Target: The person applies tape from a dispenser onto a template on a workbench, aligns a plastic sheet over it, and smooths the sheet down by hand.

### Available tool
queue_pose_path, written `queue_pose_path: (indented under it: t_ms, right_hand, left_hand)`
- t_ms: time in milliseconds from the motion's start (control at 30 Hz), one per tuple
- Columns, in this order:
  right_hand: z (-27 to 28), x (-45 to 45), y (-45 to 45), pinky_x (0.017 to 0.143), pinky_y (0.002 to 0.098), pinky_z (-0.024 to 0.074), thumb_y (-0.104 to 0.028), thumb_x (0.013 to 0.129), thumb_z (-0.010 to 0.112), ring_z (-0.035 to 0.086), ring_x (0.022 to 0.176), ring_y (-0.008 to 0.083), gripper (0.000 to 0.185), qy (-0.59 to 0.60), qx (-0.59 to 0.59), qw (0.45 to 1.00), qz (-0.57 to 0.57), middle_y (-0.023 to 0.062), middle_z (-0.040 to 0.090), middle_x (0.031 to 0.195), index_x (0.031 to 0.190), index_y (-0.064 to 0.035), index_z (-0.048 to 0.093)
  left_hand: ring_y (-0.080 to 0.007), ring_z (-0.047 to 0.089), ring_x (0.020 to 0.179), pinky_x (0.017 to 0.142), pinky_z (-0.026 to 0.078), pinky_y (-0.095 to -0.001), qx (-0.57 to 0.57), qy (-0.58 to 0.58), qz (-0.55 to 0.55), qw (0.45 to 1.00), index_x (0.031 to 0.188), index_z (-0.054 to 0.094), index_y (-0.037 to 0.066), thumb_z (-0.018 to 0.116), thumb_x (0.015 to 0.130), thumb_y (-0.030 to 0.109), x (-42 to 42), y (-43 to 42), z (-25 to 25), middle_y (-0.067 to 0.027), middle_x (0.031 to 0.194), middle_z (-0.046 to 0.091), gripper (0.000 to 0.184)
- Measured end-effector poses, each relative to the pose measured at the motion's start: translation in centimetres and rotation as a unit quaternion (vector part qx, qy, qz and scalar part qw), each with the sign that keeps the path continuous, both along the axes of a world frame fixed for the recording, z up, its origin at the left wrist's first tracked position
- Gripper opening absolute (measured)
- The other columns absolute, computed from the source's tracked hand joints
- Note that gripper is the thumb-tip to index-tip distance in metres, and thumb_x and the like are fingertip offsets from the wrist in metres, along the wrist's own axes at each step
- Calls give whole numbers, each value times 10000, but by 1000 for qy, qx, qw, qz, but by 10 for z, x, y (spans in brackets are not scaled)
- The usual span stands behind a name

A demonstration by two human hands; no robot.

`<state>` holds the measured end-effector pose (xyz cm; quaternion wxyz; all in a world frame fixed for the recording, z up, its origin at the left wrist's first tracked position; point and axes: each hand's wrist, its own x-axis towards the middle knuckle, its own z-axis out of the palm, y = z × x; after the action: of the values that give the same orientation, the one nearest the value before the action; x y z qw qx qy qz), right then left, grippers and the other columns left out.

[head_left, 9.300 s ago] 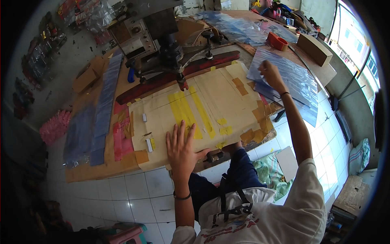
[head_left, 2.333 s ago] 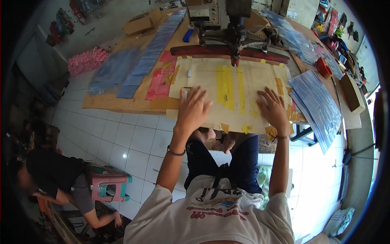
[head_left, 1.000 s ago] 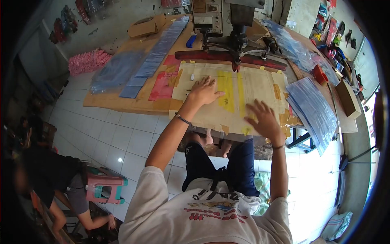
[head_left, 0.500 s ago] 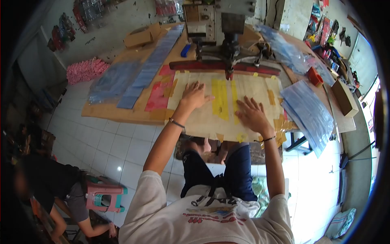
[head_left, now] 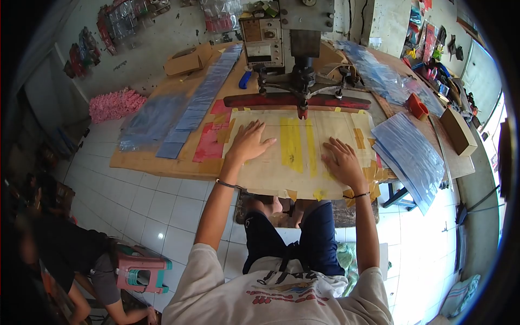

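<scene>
A large beige sheet [head_left: 268, 176], patched with yellow and brown tape, lies on the work table and hangs slightly over its front edge. My left hand [head_left: 250, 142] rests flat on the sheet's left part, fingers stretched out. On the right part, my right hand [head_left: 343, 161] lies flat too, fingers extended. Between them run yellow tape strips [head_left: 291, 146]. Just behind the sheet, a machine's long dark red bar [head_left: 244, 101] hangs under a metal head [head_left: 304, 81]. No object shows in either hand.
Left on the table [head_left: 135, 166] are clear bluish plastic sheets [head_left: 151, 116] and a blue-handled tool [head_left: 245, 79]. More plastic sheets [head_left: 413, 157] overhang at right, near a red tape roll [head_left: 417, 106] and a cardboard box [head_left: 458, 131]. A person [head_left: 76, 254] sits low at left beside a stool [head_left: 142, 271].
My left hand has slid a little toward me and to the left along the sheet. My right hand stays flat at about the same place. The camera view has tilted slightly upward.
</scene>
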<state>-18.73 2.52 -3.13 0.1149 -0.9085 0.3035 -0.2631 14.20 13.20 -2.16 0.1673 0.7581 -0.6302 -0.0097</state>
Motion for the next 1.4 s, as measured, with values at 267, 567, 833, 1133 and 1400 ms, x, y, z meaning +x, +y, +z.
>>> queue_pose_path:
  t_ms: [267,567,833,1133,1400]
  right_hand:
    - [6,-11,-23,1184,486,331,-318,1003,609,476,1427,345,411,-18,57,998,29,195,556,1495,1340,-88,651]
    - [5,-14,-25,1173,463,343,-296,1011,615,480,1435,323,387,9,3,1000,4,134,579,1494,1332,-86,661]
    - [3,-14,-20,1162,454,355,-287,1026,596,499,1417,328,373,-8,3,1000,-12,138,609,1457,1328,-80,666]
    - [9,-16,-7,1137,449,410,-225,1026,604,555,1361,361,297,-26,-9,999,-28,152,676,1362,1220,-36,725]
    - [6,-15,-8,1155,457,383,-253,1018,605,541,1373,345,321,-29,16,999,-35,128,664,1387,1244,-63,730]
  left_hand:
    - [-325,543,1352,1154,402,-419,-120,35,-56,991,1371,630,20,555,1038,325,29,-7,-12,-172,1462,584,458]
    - [-243,584,1318,1115,422,-332,-91,309,-60,945,1368,651,79,535,1080,303,68,-5,-1,-98,1390,655,383]
    - [-297,463,1424,1196,361,-420,-112,82,-86,987,1346,673,119,670,981,380,66,-8,-19,-91,1492,572,448]
    - [-303,428,1448,1215,341,-422,-93,46,-73,992,1385,637,97,659,970,428,59,-5,-17,-78,1534,534,531]
    - [-301,419,1451,1219,332,-419,-77,19,-65,995,1449,590,97,629,985,472,61,-10,-20,-76,1556,515,597]
